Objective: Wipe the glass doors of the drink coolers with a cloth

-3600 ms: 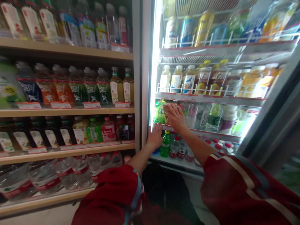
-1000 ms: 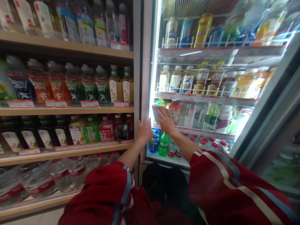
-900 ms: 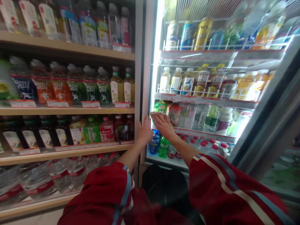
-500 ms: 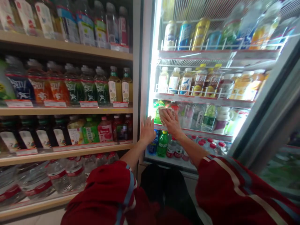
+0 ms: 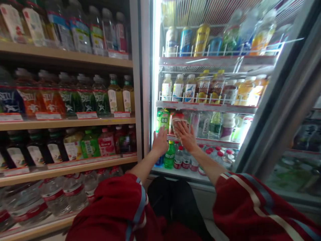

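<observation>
In front of the lit drinks fridge, my right hand lies flat over a pale cloth, holding it by the third shelf up front. A red-topped bottle shows just above the cloth. My left hand is open, fingers up and apart, near the fridge's left edge and below a green drink bottle. Whether its palm touches glass, I cannot tell. Beneath the hands stands another green bottle on the bottom shelf.
Wooden shelves filled with bottles stand to the left, beside a grey upright frame. On the right, a slanting dark door frame runs along the fridge. Cans and several bottles fill the upper fridge shelves.
My right hand has moved the cloth slightly downward, uncovering the green drink bottle. My left hand stays near the left edge, slightly lower. The view has shifted, so the shelves appear further left.
</observation>
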Available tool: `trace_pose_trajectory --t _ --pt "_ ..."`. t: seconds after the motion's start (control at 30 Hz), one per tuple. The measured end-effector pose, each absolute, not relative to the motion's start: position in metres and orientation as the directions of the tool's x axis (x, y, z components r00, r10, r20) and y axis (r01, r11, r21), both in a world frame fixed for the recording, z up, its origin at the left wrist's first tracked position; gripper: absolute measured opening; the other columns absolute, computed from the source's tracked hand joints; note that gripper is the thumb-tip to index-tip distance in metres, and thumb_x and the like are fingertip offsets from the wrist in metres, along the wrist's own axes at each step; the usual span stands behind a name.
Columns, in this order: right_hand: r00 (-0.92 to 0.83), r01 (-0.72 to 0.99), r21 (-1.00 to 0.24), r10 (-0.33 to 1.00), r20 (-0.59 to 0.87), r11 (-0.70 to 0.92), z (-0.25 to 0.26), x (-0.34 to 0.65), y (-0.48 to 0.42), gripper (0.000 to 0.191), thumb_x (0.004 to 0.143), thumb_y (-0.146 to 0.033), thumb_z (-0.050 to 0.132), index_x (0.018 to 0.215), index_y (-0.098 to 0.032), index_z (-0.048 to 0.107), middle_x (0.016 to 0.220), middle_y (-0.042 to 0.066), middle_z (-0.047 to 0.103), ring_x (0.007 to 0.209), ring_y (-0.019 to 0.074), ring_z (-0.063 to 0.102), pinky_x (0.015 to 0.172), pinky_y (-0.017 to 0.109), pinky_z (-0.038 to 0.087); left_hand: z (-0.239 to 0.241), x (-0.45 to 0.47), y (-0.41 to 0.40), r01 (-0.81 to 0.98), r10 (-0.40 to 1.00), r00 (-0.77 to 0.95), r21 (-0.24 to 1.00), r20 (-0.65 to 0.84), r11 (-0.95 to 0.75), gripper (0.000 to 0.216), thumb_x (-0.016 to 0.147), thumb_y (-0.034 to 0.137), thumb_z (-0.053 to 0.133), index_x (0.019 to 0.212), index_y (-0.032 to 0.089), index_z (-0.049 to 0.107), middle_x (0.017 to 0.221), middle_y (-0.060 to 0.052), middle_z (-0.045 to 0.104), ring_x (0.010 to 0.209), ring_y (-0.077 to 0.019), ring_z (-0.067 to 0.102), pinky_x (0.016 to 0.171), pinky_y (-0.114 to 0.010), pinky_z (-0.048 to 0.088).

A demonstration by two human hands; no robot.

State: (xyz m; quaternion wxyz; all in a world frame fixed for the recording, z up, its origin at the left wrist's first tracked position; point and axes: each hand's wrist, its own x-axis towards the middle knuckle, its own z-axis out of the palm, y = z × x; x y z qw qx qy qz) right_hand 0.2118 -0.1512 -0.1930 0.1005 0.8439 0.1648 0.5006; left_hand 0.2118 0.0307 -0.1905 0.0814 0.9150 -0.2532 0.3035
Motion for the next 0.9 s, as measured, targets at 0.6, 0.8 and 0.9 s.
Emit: trace_pose_trajectory --t 0.6,0.8,0.9 --pt "0.484 0.106 0.308 0.319 0.815 -0.946 -0.215 0.186 -0.198 0.05 0.084 -0.012 0.045 0.133 -0.025 0.048 0.146 0.008 0.039 0.139 0.0232 0.025 0.112 0.054 0.01 -0.185 0.201 -0.012 -0.621 -0.523 0.584 -0.073 0.621 -0.78 0.065 0.078 0.016 0.043 0.141 0.01 0.03 0.153 -0.013 0.018 0.142 -0.0248 0.015 0.114 -0.051 0.017" --pt "0.418 0.014 0.177 0.167 0.893 -0.984 -0.198 0.188 -0.222 0.054 0.082 -0.012 0.045 0.135 -0.024 0.046 0.15 0.009 0.031 0.14 0.0249 0.021 0.112 0.055 0.009 -0.189 0.201 -0.019 -0.637 -0.537 0.585 -0.065 0.607 -0.768 0.068 0.076 0.015 0.044 0.141 0.011 0.029 0.153 -0.013 0.018 0.142 -0.0251 0.016 0.114 -0.051 0.016" --pt "0.417 0.02 0.184 0.176 0.892 -0.983 -0.205 0.185 -0.223 0.052 0.083 -0.013 0.043 0.133 -0.022 0.048 0.149 0.009 0.033 0.14 0.0246 0.021 0.112 0.054 0.01 -0.192 0.198 -0.021 -0.637 -0.55 0.596 -0.072 0.586 -0.768 0.068 0.076 0.015 0.043 0.142 0.009 0.027 0.154 -0.013 0.018 0.142 -0.0258 0.015 0.114 -0.052 0.016"
